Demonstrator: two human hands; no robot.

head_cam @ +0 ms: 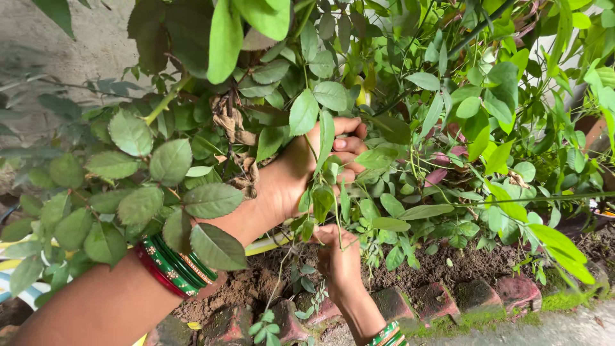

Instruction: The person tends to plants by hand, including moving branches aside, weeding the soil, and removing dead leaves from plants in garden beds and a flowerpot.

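Right now both hands are deep in a rose bush (173, 160) growing in a soil bed (461, 263) edged with bricks (435, 298). Left hand (301, 170) reaches up into the bush, fingers curled around thin green stems (320, 160) above the bricks; the grip looks closed but leaves cover the palm. Right hand (338, 253) sits lower, just above the soil, fingers pinched shut on a slim stem (334, 214) near its base. Green and red bangles (172, 266) ride the left wrist.

Risks, as a judgement: a thin stem could snap if pulled against the upper grip; thorns could catch skin or the bangles; loose soil could spill over the bricks.

Hard to see: leaves hide most of both grips, so what exactly each hand encloses is unclear. Any tool — cannot tell. Right forearm is cut off by the bottom edge below the bricks. Dry brown leaves (234, 125) sit beside the left hand; the pinkish leaves (439, 173) further right are blurred.
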